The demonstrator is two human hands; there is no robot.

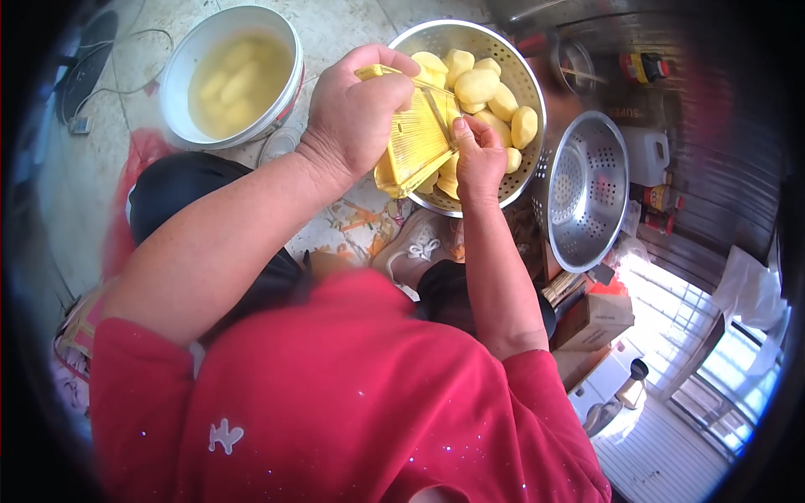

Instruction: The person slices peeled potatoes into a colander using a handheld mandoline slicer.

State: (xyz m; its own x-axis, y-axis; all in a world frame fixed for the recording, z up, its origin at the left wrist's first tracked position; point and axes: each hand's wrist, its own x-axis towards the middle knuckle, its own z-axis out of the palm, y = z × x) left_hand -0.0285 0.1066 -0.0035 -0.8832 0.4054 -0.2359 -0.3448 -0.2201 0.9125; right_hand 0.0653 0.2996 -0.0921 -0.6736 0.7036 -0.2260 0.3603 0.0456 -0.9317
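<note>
My left hand (pixel 361 107) grips the upper end of a yellow plastic mandoline slicer (pixel 415 138), its ridged face turned up towards me. At the slicer's right edge, my right hand (pixel 479 157) pinches with thumb and fingers; what lies under the fingertips is partly hidden. Below the slicer, a perforated metal colander (pixel 531 82) holds several peeled potatoes (pixel 476 85). Some flat-cut slices (pixel 448 186) show near its front rim, partly covered by the slicer and my right hand.
A white bucket (pixel 170 107) at upper left contains potatoes in cloudy water (pixel 236 82). A second perforated metal colander (pixel 588 188) stands tilted at right. Orange peelings (pixel 358 217) litter the floor by a light shoe (pixel 418 245). Bottles (pixel 641 67), a plastic jug (pixel 648 154) and a cardboard box (pixel 597 320) are farther right.
</note>
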